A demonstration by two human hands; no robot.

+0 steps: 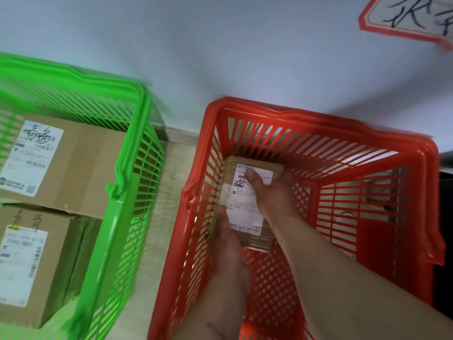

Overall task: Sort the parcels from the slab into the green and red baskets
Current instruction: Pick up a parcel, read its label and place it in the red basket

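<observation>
Both my hands reach down inside the red basket (318, 123) and hold a small cardboard parcel (241, 209) with a white shipping label, low near the basket's left wall. My left hand (229, 246) grips its near left edge. My right hand (272, 192) lies over its right side, thumb on the label. The green basket (127, 192) stands to the left and holds two larger cardboard parcels, one at the back (81, 163) and one at the front (31, 263), each with a white label. The slab is out of view.
A pale wall rises behind both baskets, with a red-bordered handwritten sign (411, 18) at the top right. A strip of tiled floor (161, 217) separates the baskets. Something dark (446, 217) stands at the far right.
</observation>
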